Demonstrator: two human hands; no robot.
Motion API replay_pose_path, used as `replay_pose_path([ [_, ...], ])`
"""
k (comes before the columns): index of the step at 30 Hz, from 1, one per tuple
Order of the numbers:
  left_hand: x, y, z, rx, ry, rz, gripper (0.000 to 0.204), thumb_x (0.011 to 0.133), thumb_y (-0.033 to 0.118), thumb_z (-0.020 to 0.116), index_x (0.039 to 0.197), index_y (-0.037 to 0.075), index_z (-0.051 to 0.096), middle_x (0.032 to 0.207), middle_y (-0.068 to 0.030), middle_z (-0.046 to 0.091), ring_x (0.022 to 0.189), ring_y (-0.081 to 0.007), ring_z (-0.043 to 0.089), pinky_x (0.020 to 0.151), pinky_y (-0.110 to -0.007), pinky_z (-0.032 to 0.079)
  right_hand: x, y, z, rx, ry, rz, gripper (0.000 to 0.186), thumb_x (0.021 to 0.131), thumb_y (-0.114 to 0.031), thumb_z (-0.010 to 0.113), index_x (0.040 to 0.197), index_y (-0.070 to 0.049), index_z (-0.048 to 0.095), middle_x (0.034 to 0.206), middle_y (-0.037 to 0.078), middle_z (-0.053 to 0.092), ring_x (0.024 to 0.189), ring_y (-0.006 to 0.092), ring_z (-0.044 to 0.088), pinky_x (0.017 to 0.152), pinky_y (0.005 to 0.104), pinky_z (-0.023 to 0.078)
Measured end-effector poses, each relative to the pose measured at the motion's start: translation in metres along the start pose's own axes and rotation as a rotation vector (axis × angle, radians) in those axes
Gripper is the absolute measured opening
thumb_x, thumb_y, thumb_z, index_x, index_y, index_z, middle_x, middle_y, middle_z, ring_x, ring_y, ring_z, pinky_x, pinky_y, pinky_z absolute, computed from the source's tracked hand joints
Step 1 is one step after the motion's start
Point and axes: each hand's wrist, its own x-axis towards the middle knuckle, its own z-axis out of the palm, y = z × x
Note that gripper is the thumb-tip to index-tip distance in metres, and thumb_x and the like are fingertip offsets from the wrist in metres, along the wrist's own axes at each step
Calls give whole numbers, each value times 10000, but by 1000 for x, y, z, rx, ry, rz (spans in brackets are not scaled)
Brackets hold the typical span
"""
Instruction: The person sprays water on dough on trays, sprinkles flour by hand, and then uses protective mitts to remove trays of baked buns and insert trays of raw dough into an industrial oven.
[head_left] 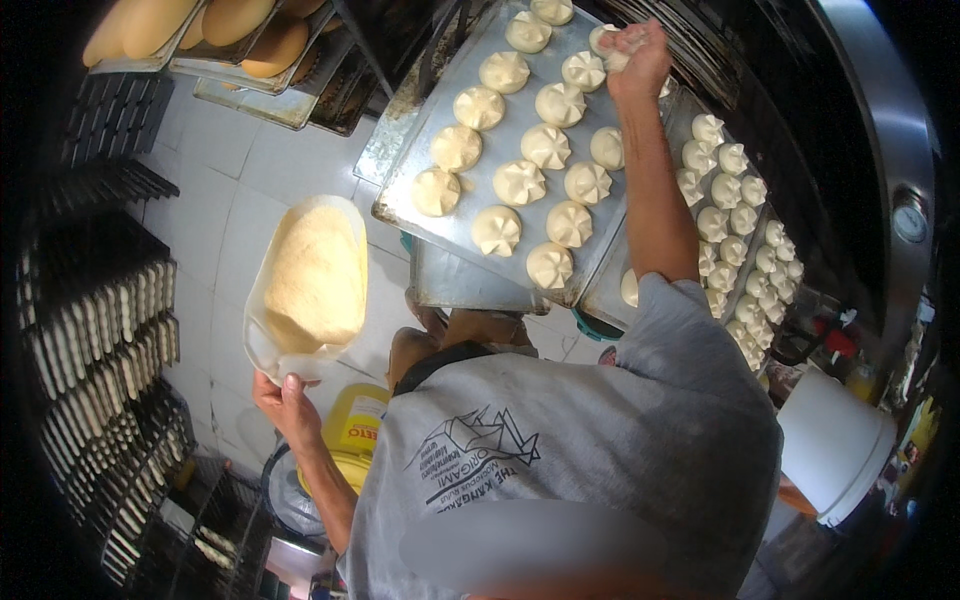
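My left hand (290, 402) is closed on the near end of a cut-open white plastic jug (256, 318), tilted and holding fine, pale tan crumbs (316, 270). At the far right of a metal baking tray (400, 205), my right hand (640, 62) hovers over or touches the dough pieces; its fingers are blurred, and I cannot tell what they hold. Rows of round dough pieces (546, 146) with star-shaped cuts on top sit on this tray. Several at its left edge, such as one dough piece (457, 148), look dusted with crumbs.
More trays of dough pieces (728, 190) lie to the right, beside a dark oven with a dial (910, 220). Racks of long dough strips (100, 330) stand left; baked loaves (235, 20) sit upper left. A yellow container (355, 420) and white bucket (835, 440) are near me.
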Motion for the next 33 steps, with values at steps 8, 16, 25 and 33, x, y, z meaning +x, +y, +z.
replay_pose_path([
  [8, -8, 2, -19, -27, -123, -21, 577, 765, 204, 811, 1220, -37, 552, 956, -35, 630, 761, -72, 571, 660, -212, 494, -27, -9, 0, 411, -264, 411, 419, 998, -392, 484, 638, -217, 359, 519, -49, 320, 397, 114, 298, 374, 291, 263],
  [16, -31, 41, 2, -63, -444, -104, 629, 696, -12, 827, 1249, -51, 530, 1107, -82, 634, 964, -134, 631, 787, -272, 561, -348, -21, 89, -1129, -1617, -350, 340, 844, -229, 688, 1101, -9, 657, 1059, 213, 651, 1003, 352, 616, 931, 418, 482],
  [25, -55, 20, 6, -79, -567, -70, 416, 746, 57, 836, 1051, -36, 569, 937, -93, 678, 802, -116, 659, 684, -241, 553, -404, 3, 44, -949, -1029, 527, 332, 812, -182, 703, 1113, -53, 650, 937, 65, 682, 793, 260, 650, 747, 405, 518],
  [33, -58, 22, 8, -91, -562, -59, 371, 774, 40, 805, 1054, -32, 574, 913, -89, 693, 762, -97, 652, 676, -219, 542, -353, -31, 36, 31, -179, 727, 356, 944, -438, 615, 757, -169, 474, 645, -30, 444, 489, 100, 396, 424, 230, 301],
])
